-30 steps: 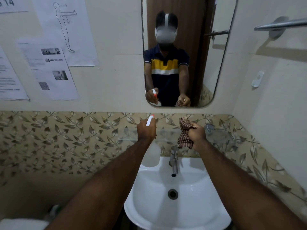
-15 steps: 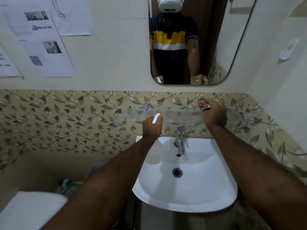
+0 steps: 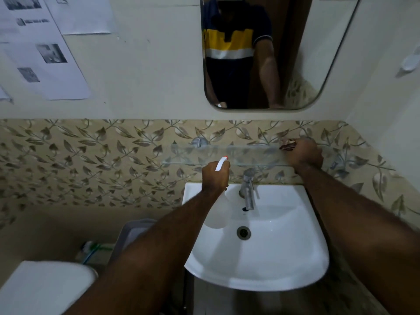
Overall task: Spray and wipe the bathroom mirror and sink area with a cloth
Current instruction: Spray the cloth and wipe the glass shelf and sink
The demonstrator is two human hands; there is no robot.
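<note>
Now the Cloth Is Down on the Glass Shelf

Now the wall with leaf tiles fills most of the view, and the mirror has slid up to the top. The white sink sits below, with the tap at its back. Just above it runs the glass shelf. A moment ago the right hand held the checked cloth up in the air; now it presses the bunched cloth onto the shelf's right end. The left hand is still wrapped around the spray bottle, over the sink's left side. I think wiping the shelf is starting, and the mirror waits.
</note>
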